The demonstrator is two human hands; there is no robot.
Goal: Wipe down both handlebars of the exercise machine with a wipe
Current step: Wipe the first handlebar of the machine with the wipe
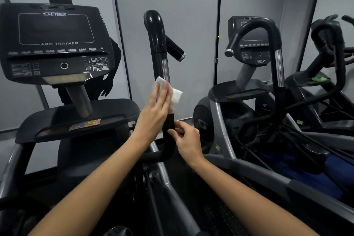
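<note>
The right handlebar (156,38) of the black exercise machine rises upright in the middle of the view, black with a silver strip. My left hand (155,109) presses a white wipe (175,95) flat against the bar with straight fingers, about halfway up. Just below, my right hand (186,138) holds the black lower section of the same bar, thumb on its front and fingers curled behind it. The machine's left handlebar is not in view.
The machine's console (55,42) and its tray (76,119) stand at the left. A second exercise machine (254,48) with a curved handlebar sits close on the right, and a third (329,48) is at the far right. Grey wall panels lie behind.
</note>
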